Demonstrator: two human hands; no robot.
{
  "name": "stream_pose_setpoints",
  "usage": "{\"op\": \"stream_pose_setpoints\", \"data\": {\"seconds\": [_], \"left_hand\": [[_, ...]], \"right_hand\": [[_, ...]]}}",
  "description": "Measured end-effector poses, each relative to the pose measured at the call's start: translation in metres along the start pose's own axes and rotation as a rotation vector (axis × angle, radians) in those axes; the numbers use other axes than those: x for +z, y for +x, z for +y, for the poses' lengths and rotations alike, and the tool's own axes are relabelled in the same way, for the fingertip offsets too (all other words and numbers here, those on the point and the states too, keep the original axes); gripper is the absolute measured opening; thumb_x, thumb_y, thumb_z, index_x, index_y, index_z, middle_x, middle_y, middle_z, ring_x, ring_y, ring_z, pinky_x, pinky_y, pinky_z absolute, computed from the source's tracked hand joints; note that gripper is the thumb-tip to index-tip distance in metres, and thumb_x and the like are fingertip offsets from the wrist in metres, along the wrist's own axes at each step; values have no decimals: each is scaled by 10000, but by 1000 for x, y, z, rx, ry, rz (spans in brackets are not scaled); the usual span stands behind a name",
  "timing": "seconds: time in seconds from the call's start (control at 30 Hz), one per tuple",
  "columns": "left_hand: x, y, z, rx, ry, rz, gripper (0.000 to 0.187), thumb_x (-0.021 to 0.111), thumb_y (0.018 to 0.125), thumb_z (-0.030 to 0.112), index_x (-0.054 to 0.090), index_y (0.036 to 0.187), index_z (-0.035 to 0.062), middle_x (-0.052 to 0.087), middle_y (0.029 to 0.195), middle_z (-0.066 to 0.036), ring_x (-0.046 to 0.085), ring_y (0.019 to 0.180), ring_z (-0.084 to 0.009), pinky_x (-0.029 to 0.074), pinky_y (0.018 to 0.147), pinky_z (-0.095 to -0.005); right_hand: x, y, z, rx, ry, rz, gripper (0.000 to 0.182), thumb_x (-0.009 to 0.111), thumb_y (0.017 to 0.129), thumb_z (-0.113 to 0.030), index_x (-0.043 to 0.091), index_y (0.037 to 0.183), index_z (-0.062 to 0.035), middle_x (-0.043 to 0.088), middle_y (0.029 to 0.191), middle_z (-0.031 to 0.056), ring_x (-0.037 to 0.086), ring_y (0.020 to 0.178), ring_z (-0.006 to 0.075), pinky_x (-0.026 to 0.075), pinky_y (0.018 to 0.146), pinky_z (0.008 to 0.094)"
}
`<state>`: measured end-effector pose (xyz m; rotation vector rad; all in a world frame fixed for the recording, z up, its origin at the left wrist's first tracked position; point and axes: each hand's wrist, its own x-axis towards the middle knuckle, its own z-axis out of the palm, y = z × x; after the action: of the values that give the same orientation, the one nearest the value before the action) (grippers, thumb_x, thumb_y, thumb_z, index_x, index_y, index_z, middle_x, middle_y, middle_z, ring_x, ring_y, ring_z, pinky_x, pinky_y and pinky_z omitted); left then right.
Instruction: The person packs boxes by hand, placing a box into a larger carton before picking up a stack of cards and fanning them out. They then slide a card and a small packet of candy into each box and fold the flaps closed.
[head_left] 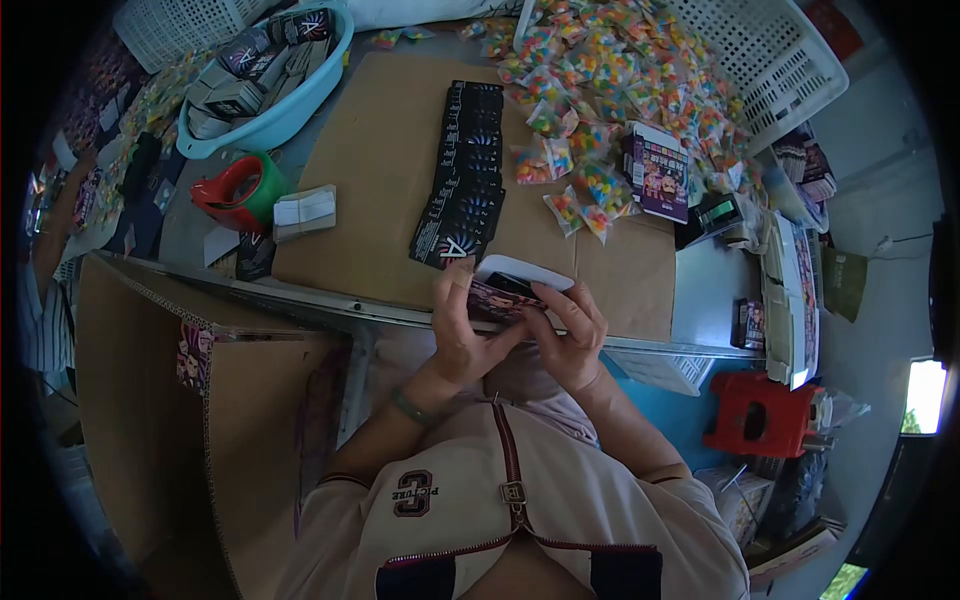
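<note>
Near the table's front edge, my left hand (458,325) and my right hand (568,335) both hold a small printed box (492,299), fingers wrapped round its ends. Its white flap (525,270) stands open, with something dark at the opening. Just behind the box, a long overlapping row of black cards (468,170) runs away across a cardboard sheet (360,150). Right of the cards lie small clear bags of colourful pieces (600,185), some close to my right hand. A purple printed box (660,180) rests on the bags.
At the back left, a blue basin (270,125) holds card stacks. A green and red tape roll (245,190) sits beside white cards (305,212). White baskets stand at the back. An open carton (270,420) is at the left, a red stool (760,415) at the right. Another person's arm shows far left.
</note>
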<state>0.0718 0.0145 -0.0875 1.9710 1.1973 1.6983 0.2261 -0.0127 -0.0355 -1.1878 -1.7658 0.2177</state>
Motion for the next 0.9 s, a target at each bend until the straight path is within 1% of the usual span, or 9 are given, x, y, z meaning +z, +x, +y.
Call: {"op": "stream_pose_setpoints", "data": {"seconds": [0.1,0.27,0.4,0.47,0.57,0.6,0.67,0.77,0.9], "left_hand": [[-31,11,-16,201,-142,-89,695,818,731,171,425,1282,11,583,1078,-239,628,903,-348,525,710,-412],[-65,40,-13,322,-67,-256,328,729,793,26,575,1082,44,663,962,-145,649,720,-240,516,609,-309],[-63,49,-8,225,-251,-278,283,718,788,-3,593,1039,30,666,963,-139,646,694,-242,504,576,-291],[-63,40,2,-150,-397,-235,244,697,779,-44,610,999,17,668,945,-134,647,715,-214,510,601,-276],[-53,42,9,-250,-459,-183,198,695,756,-66,627,929,4,671,930,-126,645,724,-178,521,632,-273],[-54,48,5,-250,-461,-187,198,695,756,-66,627,929,4,671,930,-126,645,724,-178,521,632,-273],[-56,62,-4,220,-257,-306,192,699,737,-73,638,903,2,671,923,-126,649,711,-175,531,639,-273],[-66,71,15,28,-359,-431,231,710,721,-71,647,928,10,667,903,-131,658,701,-209,540,631,-291],[-60,66,14,108,-308,-430,253,732,723,-55,657,955,13,663,886,-130,661,709,-220,540,617,-291]], "right_hand": [[-2,-1,0,193,234,-81,353,736,743,33,672,1087,-17,610,1204,229,656,957,321,536,792,352],[-29,32,-4,-46,142,-344,319,696,788,41,666,1098,-26,625,1206,200,658,1002,317,535,807,357],[-17,21,3,-140,123,-277,333,702,770,53,661,1088,-35,647,1170,179,677,934,296,546,771,348],[-14,18,-1,27,211,-185,358,719,738,56,652,1079,-27,664,1122,161,681,827,284,551,725,338],[-21,23,5,-114,115,-217,339,735,726,44,657,1051,-13,674,1081,152,681,792,287,553,702,327],[-24,26,5,-111,113,-215,339,735,726,44,657,1051,-13,674,1081,152,681,792,287,553,702,327],[-31,32,4,-197,58,-262,291,746,722,30,669,1002,5,685,1041,142,681,800,277,553,691,325],[-34,36,0,-255,69,-243,245,749,720,25,687,955,-3,686,994,131,677,794,266,552,665,324],[-33,38,-11,-89,89,-306,214,752,719,13,689,924,1,676,964,128,673,790,264,549,646,338]]}}
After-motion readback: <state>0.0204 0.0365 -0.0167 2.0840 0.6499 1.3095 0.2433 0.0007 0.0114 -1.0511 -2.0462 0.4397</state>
